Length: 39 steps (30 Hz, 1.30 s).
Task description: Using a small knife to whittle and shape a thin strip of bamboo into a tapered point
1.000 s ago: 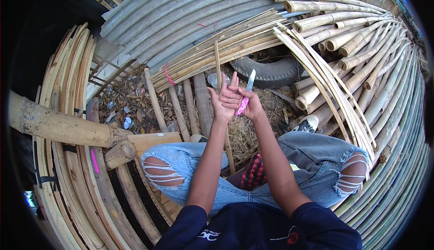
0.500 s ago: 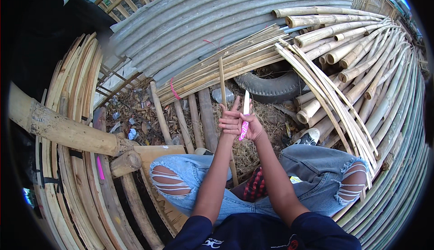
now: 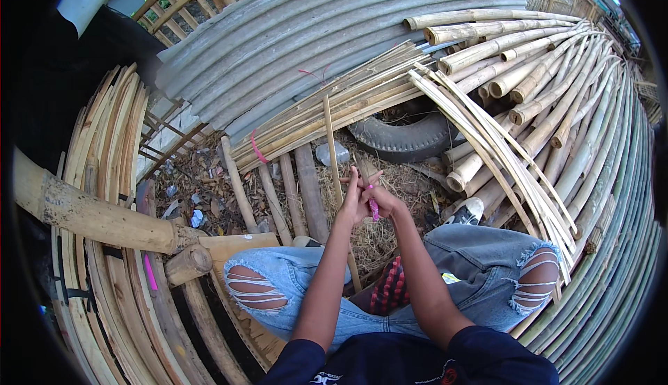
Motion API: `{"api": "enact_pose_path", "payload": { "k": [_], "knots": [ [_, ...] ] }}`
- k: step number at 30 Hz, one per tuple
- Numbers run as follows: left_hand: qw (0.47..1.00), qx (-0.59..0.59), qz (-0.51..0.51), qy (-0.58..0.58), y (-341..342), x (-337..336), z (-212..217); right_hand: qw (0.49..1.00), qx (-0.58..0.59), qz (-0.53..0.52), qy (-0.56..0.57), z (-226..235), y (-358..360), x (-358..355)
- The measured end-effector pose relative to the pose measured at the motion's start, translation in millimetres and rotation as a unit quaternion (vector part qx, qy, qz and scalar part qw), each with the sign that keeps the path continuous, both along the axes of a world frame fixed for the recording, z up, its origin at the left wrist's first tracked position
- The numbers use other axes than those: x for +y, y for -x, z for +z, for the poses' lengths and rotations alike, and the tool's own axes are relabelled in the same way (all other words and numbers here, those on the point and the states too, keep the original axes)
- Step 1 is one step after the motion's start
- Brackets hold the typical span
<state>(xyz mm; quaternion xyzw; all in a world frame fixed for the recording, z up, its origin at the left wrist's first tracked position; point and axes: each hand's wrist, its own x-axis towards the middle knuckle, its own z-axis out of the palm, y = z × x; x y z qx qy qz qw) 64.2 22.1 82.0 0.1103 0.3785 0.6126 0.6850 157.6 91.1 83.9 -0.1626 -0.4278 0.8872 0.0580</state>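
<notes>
Together, left hand [image 3: 353,201] and right hand [image 3: 381,201] grip things — bamboo strip [image 3: 331,150], pink-handled knife [image 3: 373,206].

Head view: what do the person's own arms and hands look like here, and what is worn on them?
Both forearms come up from the lower edge, bare from the elbow down. Short dark navy sleeves with small printed marks cover the upper arms. The left hand and right hand are bare: no gloves, and no rings, watch or bands that can be made out at this size.
</notes>
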Motion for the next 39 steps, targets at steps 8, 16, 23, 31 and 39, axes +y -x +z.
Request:
{"api": "enact_pose_path", "payload": {
  "k": [8, 16, 23, 31, 39],
  "knots": [
    [0.971, -0.021, 0.228, 0.061, 9, 14, -73, 0.964, -0.158, -0.138, -0.165, -25, 35, -17],
    [0.918, 0.025, 0.374, 0.129, -3, 19, -110, 0.952, -0.184, -0.179, -0.169, -69, 49, -28],
    [0.881, 0.047, 0.437, 0.175, -12, 11, -104, 0.952, -0.222, -0.155, -0.143, -64, 38, -35],
    [0.845, 0.063, 0.481, 0.225, -20, 2, -107, 0.962, -0.203, -0.141, -0.119, -93, 38, -43],
    [0.794, 0.101, 0.494, 0.341, -23, 4, -143, 0.964, -0.227, -0.112, -0.079, -56, 27, -47]
  ]
}}
